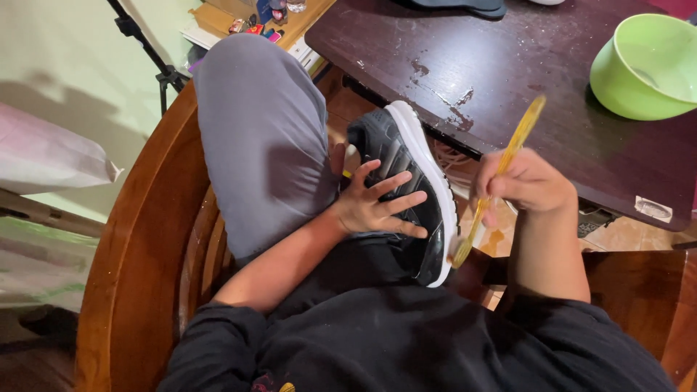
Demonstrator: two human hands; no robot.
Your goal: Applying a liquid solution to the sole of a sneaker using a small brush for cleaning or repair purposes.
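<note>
A black shoe (pixel 406 156) with a white sole lies on its side on my lap, against my raised grey-trousered knee (pixel 261 131). My left hand (pixel 374 207) presses flat on the shoe's upper with fingers spread. My right hand (pixel 526 185) grips a yellow translucent toothbrush (pixel 508 156) by the middle of its handle. The brush end points down and touches the white sole near the shoe's lower end; the handle's tip sticks up over the table.
A dark brown table (pixel 523 65) with scuffed patches stands ahead, bearing a light green bowl (pixel 646 69) at the right. I sit in a wooden chair (pixel 138 261). A tripod leg (pixel 149 51) and a cluttered shelf (pixel 247 18) stand at the far left.
</note>
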